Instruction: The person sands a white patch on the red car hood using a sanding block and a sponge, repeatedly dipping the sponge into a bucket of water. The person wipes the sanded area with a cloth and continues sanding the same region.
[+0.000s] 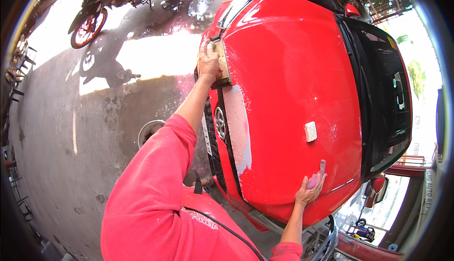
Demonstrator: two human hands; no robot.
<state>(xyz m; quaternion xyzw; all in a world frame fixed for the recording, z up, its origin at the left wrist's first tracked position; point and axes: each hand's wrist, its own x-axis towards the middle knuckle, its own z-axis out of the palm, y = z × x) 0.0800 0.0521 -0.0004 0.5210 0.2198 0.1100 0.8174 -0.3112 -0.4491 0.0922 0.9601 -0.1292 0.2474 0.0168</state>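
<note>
A red car's hood fills the middle of the view. My left hand is closed over a long tan block, like a sanding block, which lies against the hood's front edge near the headlight. A pale, bare-looking patch with droplets runs along that edge beside the block. My right hand rests on the near side of the hood, one finger stretched out and a small pinkish lump at its palm; I cannot make out what it is. Farther up the hood sits a small white block.
A round bucket stands on the concrete floor to the left of the car. A motorcycle is parked at the far left. The windshield lies to the right, and a black cord crosses my red shirt.
</note>
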